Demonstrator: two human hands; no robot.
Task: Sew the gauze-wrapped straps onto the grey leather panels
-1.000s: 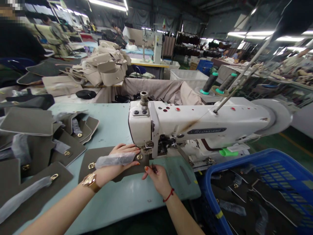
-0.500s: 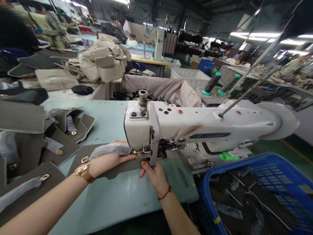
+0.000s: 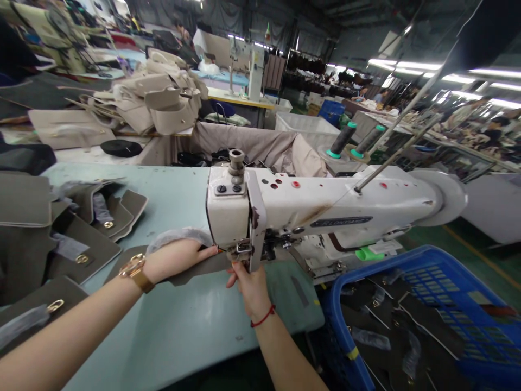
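Here, a smooth, flat grey-brown panel (image 3: 195,269) with a curved strap (image 3: 179,234) in cloudy film lies partly under a chipped white metal sewing machine (image 3: 285,198), its dark nameplate (image 3: 341,221) partly reading "LONXIANG". The left hand (image 3: 177,259) rests over it, fingers mostly hidden; the right hand's (image 3: 251,288) bunch narrowly, grip unclear.

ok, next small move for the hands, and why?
I'd have the left hand guide the panel gently, holding it flat: the panel runs up to the machine head and that hand lies over it. Right hand should probably stay light, since its fingertips are close to the head's underside. Can't see whether the needle is down.
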